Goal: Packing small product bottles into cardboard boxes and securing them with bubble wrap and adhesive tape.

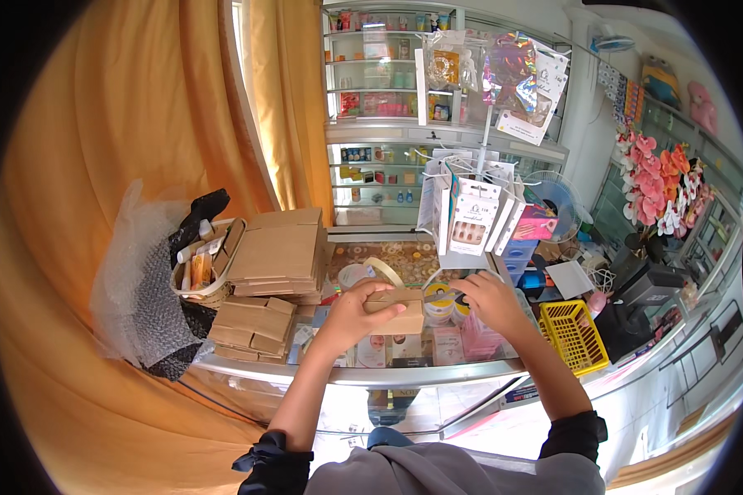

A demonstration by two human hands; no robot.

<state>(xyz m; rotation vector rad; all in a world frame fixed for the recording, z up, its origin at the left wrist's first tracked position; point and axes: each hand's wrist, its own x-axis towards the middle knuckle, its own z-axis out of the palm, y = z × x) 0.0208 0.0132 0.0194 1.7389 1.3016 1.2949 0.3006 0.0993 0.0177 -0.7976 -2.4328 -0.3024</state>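
My left hand [353,317] grips a small brown cardboard box [402,317] above the glass counter, thumb across its top. Just right of the box, my right hand [486,302] has its fingers bent around the end of a thin greyish strip [441,296], which reaches to the box's right end. Whether this strip is tape or a blade is hard to tell. Behind the box, a roll of tape [385,272] is tilted on its edge. Round tubs with yellow lids [438,294] show between the hands, and pink packets [480,337] below my right hand.
Flat cardboard boxes are stacked on the left in a larger pile [275,250] and a smaller pile [251,328]. Beside them are a filled basket [217,288] and bubble wrap [142,297]. A rotating display rack [484,148] stands behind; a yellow plastic basket [573,337] sits right.
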